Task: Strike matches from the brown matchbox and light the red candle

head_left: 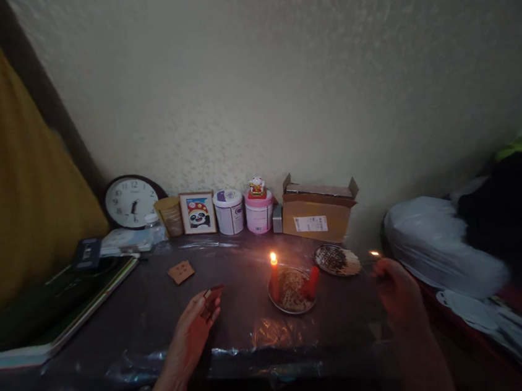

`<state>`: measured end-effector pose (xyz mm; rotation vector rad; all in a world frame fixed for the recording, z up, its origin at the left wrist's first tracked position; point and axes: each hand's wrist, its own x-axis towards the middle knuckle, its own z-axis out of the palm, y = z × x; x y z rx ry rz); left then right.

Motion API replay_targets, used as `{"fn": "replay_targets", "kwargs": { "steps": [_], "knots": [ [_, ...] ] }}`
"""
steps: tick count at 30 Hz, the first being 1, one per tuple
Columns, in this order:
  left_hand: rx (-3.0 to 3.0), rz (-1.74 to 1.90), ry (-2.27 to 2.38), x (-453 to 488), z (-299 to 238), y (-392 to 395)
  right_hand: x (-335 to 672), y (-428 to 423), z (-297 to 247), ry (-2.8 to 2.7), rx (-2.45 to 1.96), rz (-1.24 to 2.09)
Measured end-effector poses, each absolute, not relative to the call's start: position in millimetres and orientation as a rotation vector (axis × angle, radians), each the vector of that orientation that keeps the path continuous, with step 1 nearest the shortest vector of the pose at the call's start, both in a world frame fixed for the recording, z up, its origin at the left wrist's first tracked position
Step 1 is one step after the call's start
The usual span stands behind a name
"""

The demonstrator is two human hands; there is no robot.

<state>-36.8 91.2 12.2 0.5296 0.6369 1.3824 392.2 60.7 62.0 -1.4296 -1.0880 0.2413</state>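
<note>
My left hand is raised over the front left of the table, its fingers closed on a small flat brown box that looks like a matchbox. At the right, my right hand pinches a burning match; the stick itself is mostly lost in the dark. Between my hands a round metal dish holds a lit red candle standing upright and a second red candle, unlit and tilted. Behind it lies a plate of dark-tipped matches.
Along the wall stand a clock, a framed panda picture, a white tin, a pink tin and an open cardboard box. A small brown card lies at left. White plastic bags bulge beside the right edge.
</note>
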Motion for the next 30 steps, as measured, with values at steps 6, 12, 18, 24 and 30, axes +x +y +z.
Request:
{"fn": "replay_targets", "kwargs": {
  "steps": [6, 12, 18, 24, 30],
  "knots": [
    [0.534, 1.360, 0.628, -34, 13, 90, 389, 51, 60, -1.159, -1.640, 0.103],
    [0.529, 1.362, 0.653, -34, 14, 91, 389, 59, 56, -1.148, -1.690, 0.045],
    [0.533, 1.354, 0.668, -32, 14, 91, 401, 82, 39, -1.167, -1.773, -0.047],
    [0.526, 1.350, 0.666, -32, 11, 94, 408, 98, 23, -1.233, -1.827, -0.101],
    [0.523, 1.351, 0.688, -31, 12, 94, 408, 107, 15, -1.236, -1.874, -0.140]
  ]
}}
